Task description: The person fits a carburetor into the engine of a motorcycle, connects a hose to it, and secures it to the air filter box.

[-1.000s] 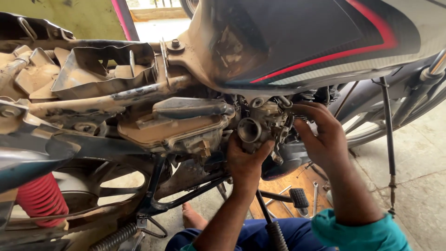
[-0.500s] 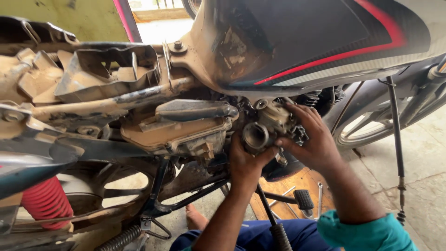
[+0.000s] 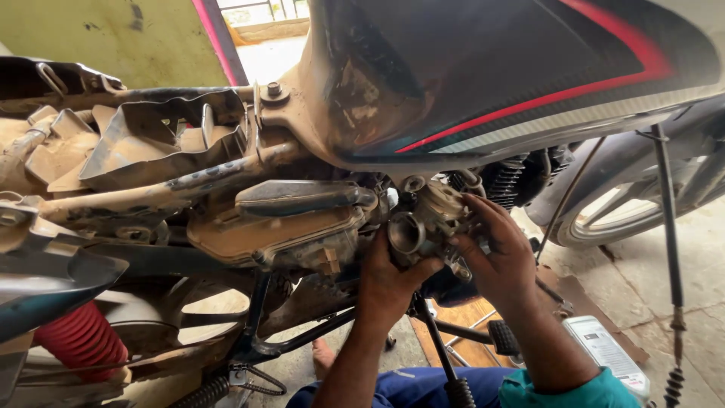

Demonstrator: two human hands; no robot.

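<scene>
A metal carburetor (image 3: 423, 223) with a round open throat sits under the dark fuel tank (image 3: 498, 68) of a motorcycle. My left hand (image 3: 389, 279) grips it from below, thumb up beside the round throat. My right hand (image 3: 495, 253) holds its right side, fingers curled over the top and rear of the body. Both arms reach up from the bottom of the view. A dusty brown air-box cover (image 3: 279, 219) lies just left of the carburetor.
The bike's dirty frame and open tray (image 3: 158, 140) fill the left. A red shock spring (image 3: 79, 340) is at lower left. The front wheel (image 3: 627, 204) and a hanging cable (image 3: 668, 242) are at right. A white bottle (image 3: 608, 351) and a footpeg (image 3: 502, 336) lie low on the floor.
The carburetor and both hands sit slightly further right and lower in the view than before; the hands stay clamped on it throughout.
</scene>
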